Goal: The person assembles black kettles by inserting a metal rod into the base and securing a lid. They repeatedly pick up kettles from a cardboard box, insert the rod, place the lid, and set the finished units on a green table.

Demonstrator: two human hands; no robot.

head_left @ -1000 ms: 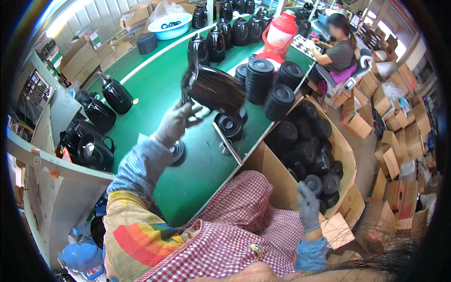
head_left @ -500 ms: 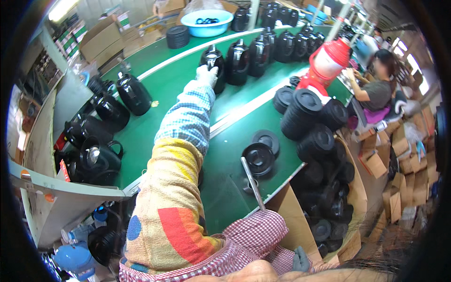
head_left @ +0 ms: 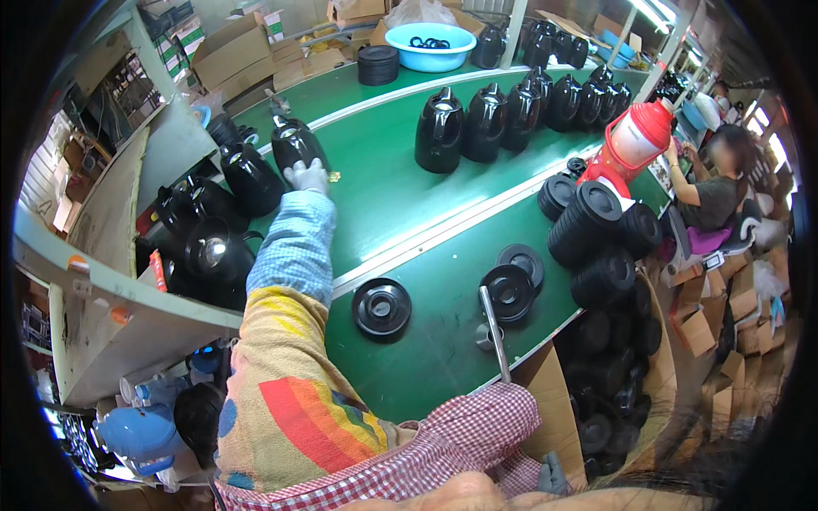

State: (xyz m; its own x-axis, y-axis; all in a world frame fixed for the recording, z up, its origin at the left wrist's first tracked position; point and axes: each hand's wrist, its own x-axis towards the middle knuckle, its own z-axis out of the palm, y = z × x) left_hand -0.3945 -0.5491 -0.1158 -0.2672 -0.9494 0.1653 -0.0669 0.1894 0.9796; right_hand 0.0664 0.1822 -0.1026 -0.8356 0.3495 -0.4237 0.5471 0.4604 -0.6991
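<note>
My left hand (head_left: 307, 176), in a light glove, reaches far to the left, its fingers closed against the lower side of a glossy black jug (head_left: 295, 140). More black jugs (head_left: 252, 179) crowd together beside it. Low at the right, my right hand (head_left: 552, 473) shows partly in a grey glove, its fingers stretched out and nothing seen in them. A row of black jugs (head_left: 440, 132) stands on the green table (head_left: 375, 196). Nearer me lie a round black lid (head_left: 381, 307) and two overlapping black discs (head_left: 508, 294).
A metal rod (head_left: 494, 332) sticks up by the table's front edge. Stacked black discs (head_left: 588, 221) and a red-and-white container (head_left: 635, 140) stand at the right, above a carton (head_left: 545, 409) of black parts. A blue basin (head_left: 430, 47) sits behind. A co-worker (head_left: 716, 183) sits at far right.
My left hand has left the nearest jug of the row and moved left to the jug beside the crowded ones. The view has shifted, and the round lid near my arm now shows.
</note>
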